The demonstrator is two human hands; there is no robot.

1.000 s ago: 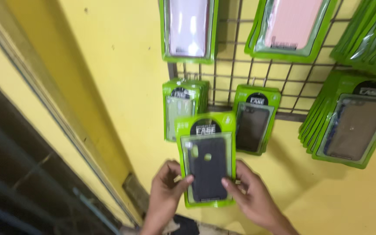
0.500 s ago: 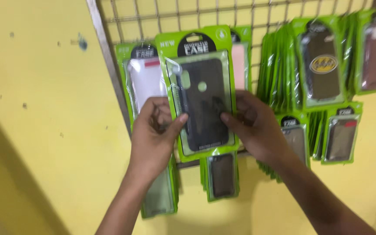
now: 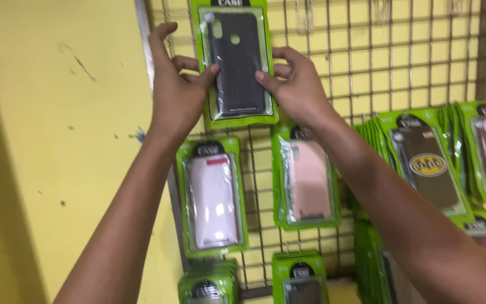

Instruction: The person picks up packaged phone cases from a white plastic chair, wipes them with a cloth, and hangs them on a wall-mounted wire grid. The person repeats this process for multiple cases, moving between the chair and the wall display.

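Left hand [image 3: 178, 84] grips the left edge of the black phone case pack [image 3: 236, 62] — thumb on its front, fingers spread behind. The pack sits high against the wire grid [image 3: 378, 67], between both hands. Right hand [image 3: 293, 84] clasps its right edge — thumb in front.

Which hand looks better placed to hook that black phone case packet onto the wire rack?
Probably the left hand: its fingers reach higher along the black case packet, nearer the top edge against the wire grid. The right hand grips lower, steadying it.
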